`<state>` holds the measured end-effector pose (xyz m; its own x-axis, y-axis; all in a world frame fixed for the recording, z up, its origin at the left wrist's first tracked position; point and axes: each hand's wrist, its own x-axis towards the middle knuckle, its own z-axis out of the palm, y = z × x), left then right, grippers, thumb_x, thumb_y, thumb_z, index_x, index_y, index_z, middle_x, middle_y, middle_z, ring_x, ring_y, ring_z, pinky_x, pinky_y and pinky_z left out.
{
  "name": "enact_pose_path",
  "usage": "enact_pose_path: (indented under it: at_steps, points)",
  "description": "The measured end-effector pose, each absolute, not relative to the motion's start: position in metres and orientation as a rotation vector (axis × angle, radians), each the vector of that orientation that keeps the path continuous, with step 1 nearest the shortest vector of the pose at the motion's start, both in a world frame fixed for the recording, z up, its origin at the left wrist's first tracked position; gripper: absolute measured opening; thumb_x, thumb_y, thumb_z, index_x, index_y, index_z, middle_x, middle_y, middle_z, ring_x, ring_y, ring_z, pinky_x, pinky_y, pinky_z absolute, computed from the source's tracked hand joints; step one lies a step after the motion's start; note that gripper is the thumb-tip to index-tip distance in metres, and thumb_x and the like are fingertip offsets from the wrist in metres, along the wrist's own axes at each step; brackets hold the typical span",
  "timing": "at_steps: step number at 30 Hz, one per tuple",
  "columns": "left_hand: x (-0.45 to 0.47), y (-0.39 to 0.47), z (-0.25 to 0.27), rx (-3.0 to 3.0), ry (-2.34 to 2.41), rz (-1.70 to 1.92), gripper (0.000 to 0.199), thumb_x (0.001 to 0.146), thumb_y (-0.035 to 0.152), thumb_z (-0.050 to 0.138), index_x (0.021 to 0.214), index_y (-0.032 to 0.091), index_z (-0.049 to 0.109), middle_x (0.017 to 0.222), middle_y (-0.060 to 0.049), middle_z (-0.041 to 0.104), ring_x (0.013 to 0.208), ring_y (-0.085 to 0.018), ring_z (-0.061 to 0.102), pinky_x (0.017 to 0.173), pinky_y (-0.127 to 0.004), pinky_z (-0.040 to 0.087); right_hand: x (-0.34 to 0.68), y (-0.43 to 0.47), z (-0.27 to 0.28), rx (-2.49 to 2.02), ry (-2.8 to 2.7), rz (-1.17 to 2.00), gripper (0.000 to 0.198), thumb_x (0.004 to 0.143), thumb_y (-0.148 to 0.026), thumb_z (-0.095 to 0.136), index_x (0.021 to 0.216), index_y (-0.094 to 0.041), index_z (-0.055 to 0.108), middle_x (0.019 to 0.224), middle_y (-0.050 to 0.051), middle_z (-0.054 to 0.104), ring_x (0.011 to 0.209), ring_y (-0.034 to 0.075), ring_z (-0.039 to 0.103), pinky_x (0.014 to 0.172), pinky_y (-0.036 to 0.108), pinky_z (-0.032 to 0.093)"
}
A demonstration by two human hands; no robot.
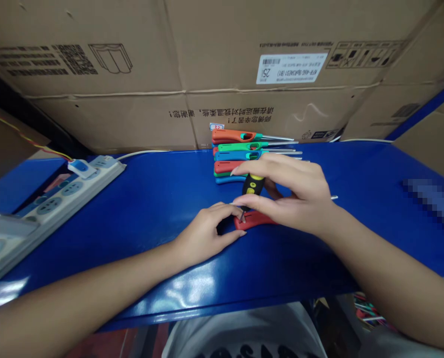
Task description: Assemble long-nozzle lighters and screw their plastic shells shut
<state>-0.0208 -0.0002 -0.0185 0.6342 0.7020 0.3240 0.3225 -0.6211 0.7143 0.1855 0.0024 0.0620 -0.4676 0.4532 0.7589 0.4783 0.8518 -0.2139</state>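
A red long-nosed lighter (258, 219) lies on the blue tabletop, its metal tip poking out beyond my right wrist. My left hand (210, 229) pinches the handle end of this lighter between thumb and fingers. In my right hand (292, 191) is a black and yellow screwdriver (253, 185), held steeply with its shaft pointing down at the lighter's handle. Whether the tip sits in a screw is too small to tell. Just behind, several more lighters (232, 155) in orange, green, blue and red lie stacked side by side, nozzles to the right.
On the left a white power strip (95, 179) with plugs runs along the blue table (151, 199). A large cardboard box (132, 119) walls off the back. Below the front edge at the right, a heap of colourful pieces (369, 311) is partly visible.
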Motion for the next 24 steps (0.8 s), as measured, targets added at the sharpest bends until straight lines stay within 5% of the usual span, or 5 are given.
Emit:
enact_pose_path:
  at_steps: [11,16,19,24]
  points:
    - [-0.021,0.0,-0.02,2.232,0.813,0.8,0.018,0.087,0.023,0.075,0.103,0.017,0.067,0.104,-0.006,0.074,0.098,-0.022,0.069,0.09,-0.036,0.054,0.176,-0.005,0.053,-0.783,-2.093,-0.279,0.029,0.096,-0.041,0.063,0.113,-0.019,0.069,0.1,0.006,0.076,0.084,0.016,0.07,0.069,0.026,0.055]
    - [-0.021,-0.001,-0.016,2.233,0.807,0.769,0.018,0.087,0.021,0.075,0.103,0.019,0.066,0.104,-0.004,0.074,0.098,-0.021,0.069,0.091,-0.035,0.053,0.182,0.003,0.054,-0.683,-2.073,0.311,0.033,0.106,-0.025,0.038,0.129,-0.016,0.06,0.109,0.009,0.073,0.088,0.014,0.069,0.079,0.028,0.057]
    - [-0.021,-0.001,-0.014,2.219,0.797,0.76,0.018,0.088,0.022,0.075,0.103,0.019,0.065,0.105,-0.003,0.074,0.098,-0.02,0.069,0.091,-0.035,0.053,0.186,0.008,0.059,-0.623,-2.008,0.711,0.031,0.105,-0.026,0.045,0.129,-0.015,0.06,0.108,0.008,0.073,0.085,0.012,0.07,0.073,0.024,0.058]
    - [-0.021,-0.001,-0.015,2.238,0.793,0.778,0.018,0.087,0.021,0.075,0.102,0.019,0.065,0.101,-0.002,0.074,0.096,-0.019,0.069,0.089,-0.033,0.053,0.186,0.007,0.063,-0.56,-1.979,0.728,0.023,0.099,-0.023,0.058,0.117,-0.014,0.067,0.101,0.006,0.074,0.084,0.013,0.071,0.072,0.025,0.06]
